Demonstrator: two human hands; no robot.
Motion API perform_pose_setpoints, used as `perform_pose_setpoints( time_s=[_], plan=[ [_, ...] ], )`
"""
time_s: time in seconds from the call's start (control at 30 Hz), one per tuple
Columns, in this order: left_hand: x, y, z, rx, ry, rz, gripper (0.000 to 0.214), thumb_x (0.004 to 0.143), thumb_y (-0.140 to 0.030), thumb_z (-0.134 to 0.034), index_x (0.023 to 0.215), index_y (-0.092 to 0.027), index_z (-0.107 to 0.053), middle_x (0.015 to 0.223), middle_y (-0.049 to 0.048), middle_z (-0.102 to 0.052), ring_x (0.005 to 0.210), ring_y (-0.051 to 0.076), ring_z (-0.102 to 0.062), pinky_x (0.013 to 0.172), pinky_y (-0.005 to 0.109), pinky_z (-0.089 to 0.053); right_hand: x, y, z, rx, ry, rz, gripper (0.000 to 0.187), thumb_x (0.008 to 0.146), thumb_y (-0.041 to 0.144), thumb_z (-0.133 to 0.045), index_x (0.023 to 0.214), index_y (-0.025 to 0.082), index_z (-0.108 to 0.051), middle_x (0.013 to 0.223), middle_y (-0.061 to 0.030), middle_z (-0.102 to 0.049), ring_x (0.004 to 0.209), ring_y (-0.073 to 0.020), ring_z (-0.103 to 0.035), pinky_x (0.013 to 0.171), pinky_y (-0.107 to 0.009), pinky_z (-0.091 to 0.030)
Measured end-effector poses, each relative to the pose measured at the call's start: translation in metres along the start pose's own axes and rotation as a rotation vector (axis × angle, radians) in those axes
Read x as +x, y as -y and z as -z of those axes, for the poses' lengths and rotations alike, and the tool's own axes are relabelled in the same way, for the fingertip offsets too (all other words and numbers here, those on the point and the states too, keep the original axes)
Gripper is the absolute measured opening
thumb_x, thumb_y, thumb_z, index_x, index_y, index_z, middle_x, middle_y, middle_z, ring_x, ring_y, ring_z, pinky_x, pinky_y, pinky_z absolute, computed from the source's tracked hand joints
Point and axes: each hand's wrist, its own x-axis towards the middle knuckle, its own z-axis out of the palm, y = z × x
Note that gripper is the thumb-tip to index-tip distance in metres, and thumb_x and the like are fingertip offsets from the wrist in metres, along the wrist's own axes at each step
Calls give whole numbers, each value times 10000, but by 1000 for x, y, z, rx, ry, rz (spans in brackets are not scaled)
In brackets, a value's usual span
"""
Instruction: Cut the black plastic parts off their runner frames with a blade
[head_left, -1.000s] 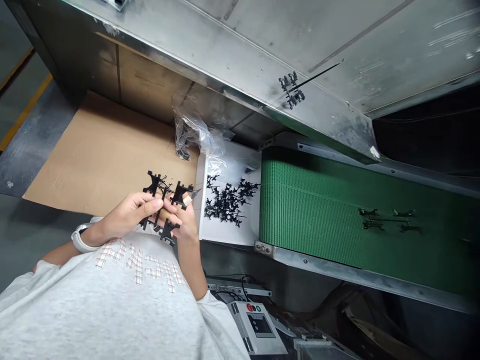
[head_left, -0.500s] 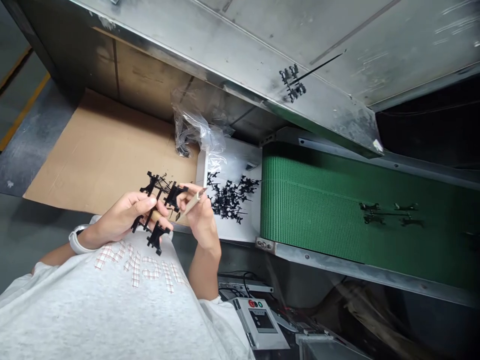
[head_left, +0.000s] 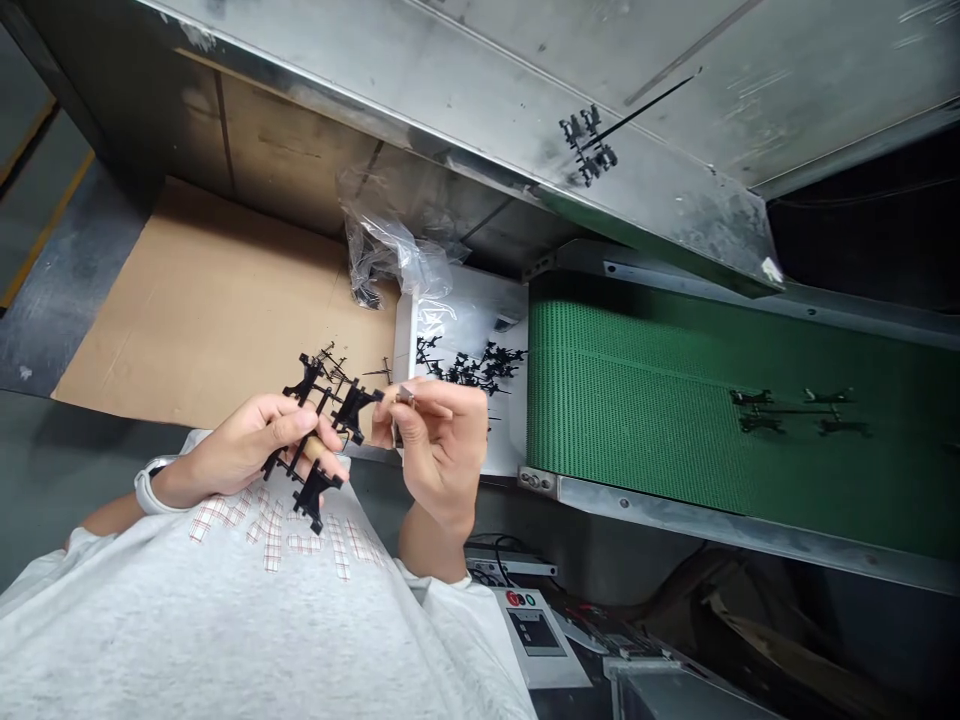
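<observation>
My left hand (head_left: 259,440) is closed around a black plastic moulded frame (head_left: 324,405) with several small parts on its runners, held in front of my chest. My right hand (head_left: 442,440) is closed on a small wooden-handled knife (head_left: 405,395), its tip pointing left at the frame's right corner. Just behind my right hand lies a white tray (head_left: 457,310) with a pile of loose black plastic pieces (head_left: 469,368).
A green conveyor belt (head_left: 645,400) runs to the right, carrying another black moulded piece (head_left: 795,412). A flat cardboard sheet (head_left: 210,300) lies at left, a clear plastic bag (head_left: 390,255) behind the tray. A steel chute (head_left: 525,110) slopes overhead. A control box (head_left: 536,635) sits below.
My right hand has come off the frame, moved right and turned, now holding the knife by its handle with the tip at the frame. The left hand keeps the frame, slightly tilted.
</observation>
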Motion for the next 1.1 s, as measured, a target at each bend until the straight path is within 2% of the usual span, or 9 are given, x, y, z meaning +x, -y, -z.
perform_pose_setpoints(
  time_s=[0.17, 0.27, 0.43, 0.8, 1.1],
  plan=[
    [-2, 0, 1, -56, 12, 39, 413, 706, -536, -803, 721, -132, -722, 628, 59, -767, 472, 138, -663, 453, 203, -524, -2, 2, 6, -365, -8, 293, 400, 959, 87, -474, 1254, 355, -500, 857, 9, -564, 698, -117, -518, 603, -263, -471],
    [-2, -1, 1, -53, 17, 34, 391, 708, -523, -807, 713, -140, -728, 625, 51, -766, 478, 130, -663, 468, 196, -523, -2, 4, 8, -488, -2, 346, 469, 951, 72, -482, 1312, 372, -483, 876, 3, -561, 697, -115, -512, 602, -253, -459],
    [-3, -2, 1, -63, 25, 48, 385, 715, -507, -808, 719, -132, -725, 630, 62, -767, 482, 142, -668, 454, 204, -512, 3, 7, 8, -472, -5, 351, 445, 984, 165, -498, 1392, 326, -430, 842, 3, -620, 710, -143, -532, 632, -291, -481],
    [-4, -5, -2, -45, 22, 82, 432, 680, -525, -825, 693, -114, -694, 602, 59, -760, 457, 139, -669, 436, 190, -527, 9, 11, 8, -361, 3, 402, 362, 996, 208, -494, 1349, 230, -569, 889, -25, -699, 719, -132, -601, 627, -265, -533],
    [-5, -4, -2, -22, 11, 116, 445, 656, -538, -835, 697, -117, -697, 598, 54, -759, 457, 136, -673, 450, 189, -548, 7, 10, 10, -375, -2, 423, 349, 977, 125, -499, 1296, 209, -613, 859, -22, -660, 732, -132, -586, 607, -264, -504]
  ],
)
